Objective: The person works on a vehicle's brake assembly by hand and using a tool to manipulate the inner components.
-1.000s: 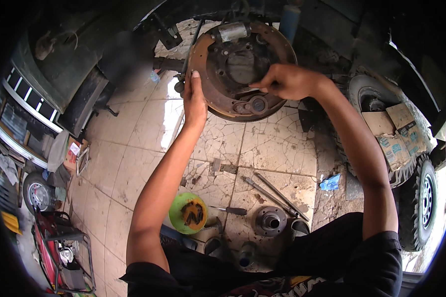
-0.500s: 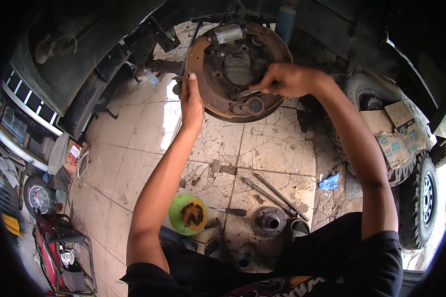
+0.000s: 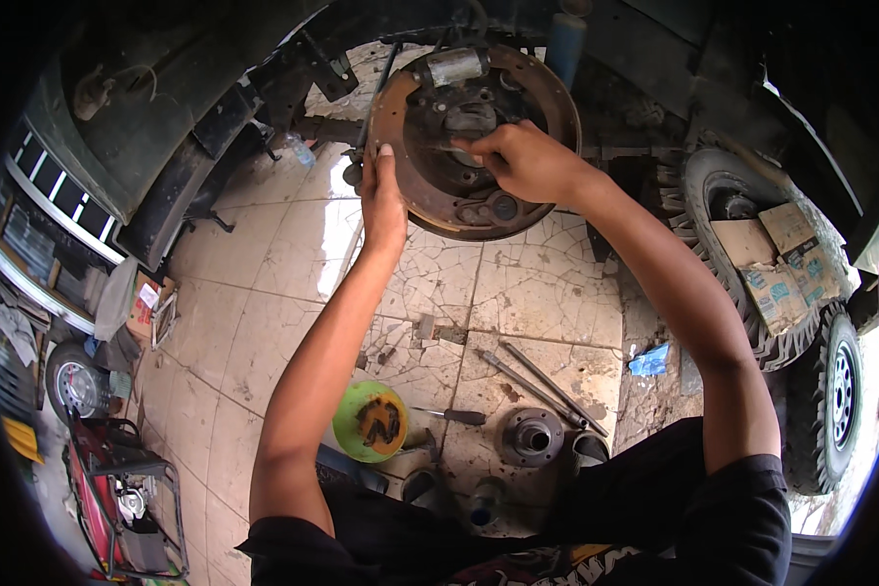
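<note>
A rusty round drum brake assembly (image 3: 542, 93), with curved shoes and a silvery wheel cylinder (image 3: 454, 66) at its top, faces me at the far middle. My left hand (image 3: 385, 207) grips its left edge, thumb along the front of the left brake shoe (image 3: 389, 122) and the other fingers mostly hidden behind. In front of the assembly's middle, my right hand (image 3: 529, 161) is closed, its index finger and thumb toward the dark hub centre (image 3: 470, 119). What it pinches, if anything, cannot be made out.
On the cracked tile floor lie a green bowl (image 3: 350, 422) with dark greasy pieces, a screwdriver (image 3: 464, 417), two metal rods (image 3: 542, 386) and a flanged hub (image 3: 518, 437). Treaded tyres (image 3: 835, 391) and cardboard (image 3: 776, 293) stand right; a red-framed machine (image 3: 103, 498) stands left.
My right hand has moved left and slightly up, from the assembly's lower right toward its centre. The thin metal piece at its fingertips no longer shows clearly. My left hand keeps its grip.
</note>
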`<control>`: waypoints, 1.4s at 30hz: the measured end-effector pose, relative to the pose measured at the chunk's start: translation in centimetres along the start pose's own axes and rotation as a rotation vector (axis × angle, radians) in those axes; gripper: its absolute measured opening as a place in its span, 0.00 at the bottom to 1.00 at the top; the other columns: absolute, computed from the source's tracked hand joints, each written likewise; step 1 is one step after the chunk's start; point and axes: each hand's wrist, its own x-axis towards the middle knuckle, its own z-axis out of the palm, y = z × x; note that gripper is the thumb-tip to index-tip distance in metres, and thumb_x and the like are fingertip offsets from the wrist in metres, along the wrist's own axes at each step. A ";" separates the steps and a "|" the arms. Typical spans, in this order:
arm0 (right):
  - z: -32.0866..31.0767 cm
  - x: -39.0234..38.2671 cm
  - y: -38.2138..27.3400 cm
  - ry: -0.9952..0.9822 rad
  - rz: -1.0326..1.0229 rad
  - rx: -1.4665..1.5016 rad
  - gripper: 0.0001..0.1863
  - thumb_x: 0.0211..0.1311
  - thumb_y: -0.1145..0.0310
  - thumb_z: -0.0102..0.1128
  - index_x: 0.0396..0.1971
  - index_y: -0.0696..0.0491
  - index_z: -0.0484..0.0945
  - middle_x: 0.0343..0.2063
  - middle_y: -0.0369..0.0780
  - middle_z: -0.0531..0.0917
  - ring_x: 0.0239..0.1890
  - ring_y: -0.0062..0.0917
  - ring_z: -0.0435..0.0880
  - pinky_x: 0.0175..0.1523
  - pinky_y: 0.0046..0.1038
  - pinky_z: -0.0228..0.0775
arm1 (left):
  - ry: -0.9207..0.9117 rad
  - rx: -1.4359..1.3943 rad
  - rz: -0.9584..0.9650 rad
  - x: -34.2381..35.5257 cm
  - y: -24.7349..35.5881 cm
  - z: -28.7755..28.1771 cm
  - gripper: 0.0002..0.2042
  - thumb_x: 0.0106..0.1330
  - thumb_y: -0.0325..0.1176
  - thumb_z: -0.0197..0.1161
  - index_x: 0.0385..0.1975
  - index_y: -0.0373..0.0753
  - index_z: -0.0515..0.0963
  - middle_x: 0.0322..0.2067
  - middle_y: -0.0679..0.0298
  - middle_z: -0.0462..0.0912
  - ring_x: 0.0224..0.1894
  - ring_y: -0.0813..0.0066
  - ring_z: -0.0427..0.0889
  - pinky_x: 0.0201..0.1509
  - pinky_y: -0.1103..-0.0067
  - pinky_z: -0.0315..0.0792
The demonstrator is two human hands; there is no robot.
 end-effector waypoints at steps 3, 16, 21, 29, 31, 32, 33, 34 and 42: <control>1.8 0.7 -1.0 0.162 -0.008 -0.022 0.26 0.49 0.80 0.54 0.53 0.52 0.77 0.37 0.53 0.82 0.41 0.46 0.83 0.50 0.40 0.75 | 0.018 0.016 -0.012 0.0 0.1 0.0 0.30 0.74 0.47 0.49 0.68 0.34 0.56 0.63 0.57 0.64 0.63 0.70 0.63 0.66 0.77 0.56; -0.5 -1.3 -3.1 -0.102 0.119 -0.238 0.21 0.52 0.80 0.52 0.47 0.53 0.82 0.34 0.48 0.84 0.42 0.41 0.82 0.48 0.38 0.74 | 0.001 0.062 0.007 -0.1 0.2 -0.2 0.30 0.74 0.48 0.49 0.68 0.34 0.56 0.62 0.56 0.65 0.63 0.70 0.63 0.66 0.78 0.56; -3.5 -2.0 -0.5 -0.344 0.079 -0.078 0.17 0.55 0.80 0.52 0.44 0.56 0.83 0.33 0.50 0.84 0.39 0.44 0.82 0.48 0.38 0.73 | -0.004 0.073 0.011 -0.1 0.1 -0.4 0.29 0.74 0.47 0.48 0.68 0.35 0.57 0.62 0.56 0.65 0.63 0.70 0.63 0.66 0.78 0.56; -4.0 -1.3 0.5 -0.320 -0.008 0.057 0.15 0.57 0.77 0.56 0.44 0.50 0.84 0.38 0.43 0.84 0.45 0.37 0.81 0.53 0.32 0.70 | -0.010 0.050 -0.002 0.6 -0.5 -0.7 0.31 0.73 0.49 0.49 0.68 0.34 0.56 0.63 0.55 0.65 0.63 0.68 0.63 0.66 0.77 0.56; -4.7 -1.6 1.7 -0.380 0.040 0.020 0.15 0.58 0.76 0.56 0.43 0.50 0.84 0.40 0.42 0.84 0.44 0.37 0.81 0.52 0.32 0.71 | -0.026 0.068 -0.006 0.4 -0.4 -0.7 0.31 0.73 0.49 0.49 0.68 0.34 0.56 0.63 0.55 0.65 0.64 0.68 0.63 0.66 0.77 0.56; -5.1 -1.8 2.3 -0.409 0.063 0.001 0.14 0.58 0.76 0.56 0.43 0.51 0.84 0.41 0.42 0.84 0.44 0.36 0.82 0.52 0.32 0.71 | -0.027 0.077 -0.009 0.4 -0.4 -0.7 0.31 0.73 0.49 0.49 0.68 0.34 0.56 0.63 0.55 0.64 0.64 0.69 0.63 0.67 0.77 0.56; -5.6 -1.6 2.0 -0.429 0.108 -0.031 0.13 0.59 0.74 0.58 0.43 0.50 0.84 0.41 0.43 0.84 0.45 0.36 0.82 0.51 0.33 0.72 | -0.025 0.084 -0.011 0.3 -0.4 -0.7 0.31 0.73 0.49 0.49 0.68 0.34 0.56 0.63 0.55 0.64 0.64 0.69 0.62 0.67 0.77 0.56; -5.7 -1.4 1.6 -0.431 0.072 -0.043 0.14 0.59 0.74 0.58 0.44 0.50 0.84 0.40 0.43 0.84 0.45 0.36 0.82 0.51 0.33 0.72 | -0.014 0.083 -0.002 0.4 -0.6 -0.9 0.31 0.73 0.49 0.49 0.68 0.34 0.56 0.63 0.55 0.64 0.64 0.69 0.62 0.67 0.77 0.56; -6.2 -1.2 2.8 -0.384 0.004 -0.020 0.13 0.56 0.78 0.59 0.42 0.56 0.83 0.33 0.44 0.85 0.39 0.30 0.83 0.46 0.30 0.72 | -0.036 0.025 -0.014 0.1 0.1 -0.3 0.31 0.73 0.48 0.49 0.68 0.34 0.54 0.64 0.55 0.63 0.64 0.69 0.62 0.67 0.77 0.56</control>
